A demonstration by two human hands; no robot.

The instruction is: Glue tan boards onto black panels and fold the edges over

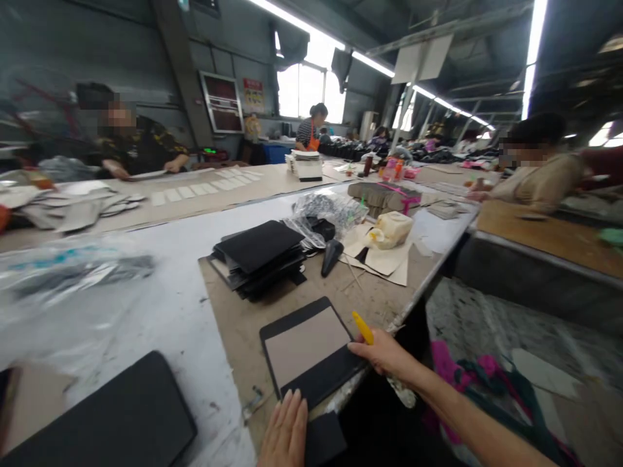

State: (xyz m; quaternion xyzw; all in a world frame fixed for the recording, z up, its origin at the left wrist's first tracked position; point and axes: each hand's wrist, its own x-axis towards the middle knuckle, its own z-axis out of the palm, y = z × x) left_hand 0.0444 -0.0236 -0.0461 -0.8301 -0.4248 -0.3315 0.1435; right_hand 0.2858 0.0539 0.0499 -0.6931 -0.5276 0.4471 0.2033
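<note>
A flat black panel (318, 383) with a beige rectangle (307, 347) on it lies on the brown work sheet in front of me. My left hand (285, 428) rests with fingers stretched out on the panel's near left corner. At its right edge, my right hand (384, 355) is closed around a yellow-handled tool (363, 327), whose working end is hidden; the thumb touches the panel. Beside my left hand is a small black piece (325, 440). Beyond the panel stands a stack of black panels (260, 250).
A cream plastic bottle (393, 228) lies on pale sheets, near a dark pointed object (331, 258) and clear plastic wrap (331, 211). A larger black panel (107, 421) is at left. The table's edge (418, 292) runs along the right. Co-workers sit at both sides.
</note>
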